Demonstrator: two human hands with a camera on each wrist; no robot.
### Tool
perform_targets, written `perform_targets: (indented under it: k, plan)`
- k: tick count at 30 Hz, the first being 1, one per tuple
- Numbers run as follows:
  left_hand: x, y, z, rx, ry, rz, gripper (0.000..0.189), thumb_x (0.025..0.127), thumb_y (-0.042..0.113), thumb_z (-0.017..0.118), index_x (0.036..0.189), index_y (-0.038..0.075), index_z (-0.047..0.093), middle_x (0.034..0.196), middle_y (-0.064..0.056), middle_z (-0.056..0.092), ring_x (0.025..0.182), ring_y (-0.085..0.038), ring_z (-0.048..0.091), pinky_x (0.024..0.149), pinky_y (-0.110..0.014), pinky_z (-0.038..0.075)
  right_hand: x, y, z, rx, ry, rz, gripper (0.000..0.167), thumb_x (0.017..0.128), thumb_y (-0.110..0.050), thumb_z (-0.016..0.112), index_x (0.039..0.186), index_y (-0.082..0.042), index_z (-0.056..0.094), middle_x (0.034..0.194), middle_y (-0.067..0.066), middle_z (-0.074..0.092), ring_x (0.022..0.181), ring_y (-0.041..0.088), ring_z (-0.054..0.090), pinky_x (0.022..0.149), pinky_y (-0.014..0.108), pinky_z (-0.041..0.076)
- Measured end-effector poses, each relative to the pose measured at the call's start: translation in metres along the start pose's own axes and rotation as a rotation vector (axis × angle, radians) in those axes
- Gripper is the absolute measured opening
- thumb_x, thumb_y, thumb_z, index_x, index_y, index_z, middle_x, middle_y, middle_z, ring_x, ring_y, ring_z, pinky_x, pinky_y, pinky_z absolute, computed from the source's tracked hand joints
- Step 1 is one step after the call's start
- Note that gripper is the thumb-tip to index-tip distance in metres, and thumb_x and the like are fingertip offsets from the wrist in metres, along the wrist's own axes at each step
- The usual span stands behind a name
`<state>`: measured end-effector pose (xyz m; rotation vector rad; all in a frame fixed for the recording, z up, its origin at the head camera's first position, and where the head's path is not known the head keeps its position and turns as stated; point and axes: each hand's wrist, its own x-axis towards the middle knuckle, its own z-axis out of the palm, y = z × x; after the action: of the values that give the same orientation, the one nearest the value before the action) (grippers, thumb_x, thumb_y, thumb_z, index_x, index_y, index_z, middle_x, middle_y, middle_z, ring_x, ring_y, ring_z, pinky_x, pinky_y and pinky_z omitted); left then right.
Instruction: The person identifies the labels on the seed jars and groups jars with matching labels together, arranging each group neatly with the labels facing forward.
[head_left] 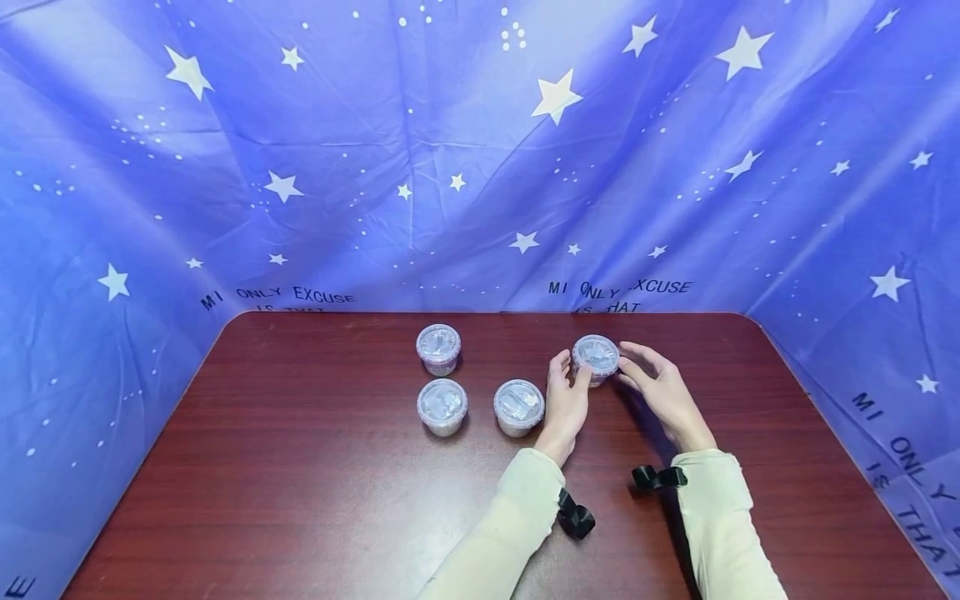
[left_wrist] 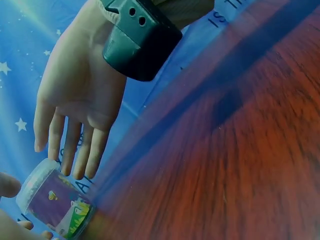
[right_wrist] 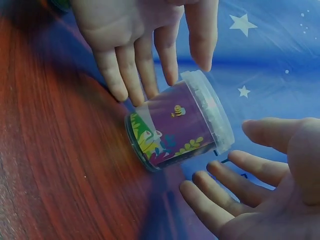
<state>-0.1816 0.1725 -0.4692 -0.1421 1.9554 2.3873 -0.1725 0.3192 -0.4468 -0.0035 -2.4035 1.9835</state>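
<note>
A small clear lidded tub (head_left: 596,357) with a purple picture label stands at the back right of the table in the head view. My left hand (head_left: 567,407) is along its left side, thumb by the front of the tub and fingers extended. On the other side, my right hand (head_left: 666,398) has its fingers loosely extended, fingertips close to the lid's edge. The right wrist view shows the tub (right_wrist: 177,122) between both hands, its label printed with a bee and leaves. Neither hand has its fingers curled round it.
Several matching tubs are on the table: one (head_left: 519,408) just left of my left hand, another (head_left: 442,407) farther left, and one (head_left: 438,348) behind that. The dark red wooden table (head_left: 300,500) meets a blue star-printed cloth (head_left: 420,150) at its back and sides.
</note>
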Motion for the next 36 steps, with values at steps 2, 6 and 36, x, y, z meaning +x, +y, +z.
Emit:
perform_targets:
  k: [2, 6, 36]
  plan:
    - [0.001, 0.000, 0.000, -0.034, -0.014, -0.006, 0.045, 0.100, 0.012, 0.053, 0.141, -0.003, 0.042, 0.143, -0.021, 0.048, 0.137, -0.035, 0.041, 0.117, -0.047, 0.031, 0.001, 0.001, 0.001, -0.008, -0.011, 0.002, 0.052, 0.104, -0.018, 0.052, 0.145, 0.010, 0.037, 0.144, 0.031, 0.041, 0.107, -0.004, 0.058, 0.098, 0.027, 0.052]
    - [0.001, 0.001, 0.000, -0.081, -0.028, -0.018, 0.042, 0.100, 0.009, 0.054, 0.140, -0.001, 0.045, 0.141, -0.019, 0.049, 0.137, -0.034, 0.042, 0.117, -0.047, 0.031, 0.002, 0.002, 0.003, -0.020, -0.019, -0.010, 0.048, 0.104, -0.014, 0.051, 0.143, 0.010, 0.040, 0.139, 0.032, 0.045, 0.105, -0.004, 0.059, 0.096, 0.027, 0.053]
    - [-0.022, 0.035, 0.007, -0.071, 0.015, 0.040, 0.035, 0.094, 0.001, 0.062, 0.127, 0.012, 0.056, 0.129, -0.009, 0.056, 0.124, -0.029, 0.055, 0.107, -0.043, 0.045, -0.016, -0.021, -0.002, 0.147, 0.000, -0.168, 0.047, 0.100, -0.007, 0.058, 0.139, 0.013, 0.043, 0.117, 0.001, 0.064, 0.102, 0.004, 0.066, 0.090, 0.025, 0.055]
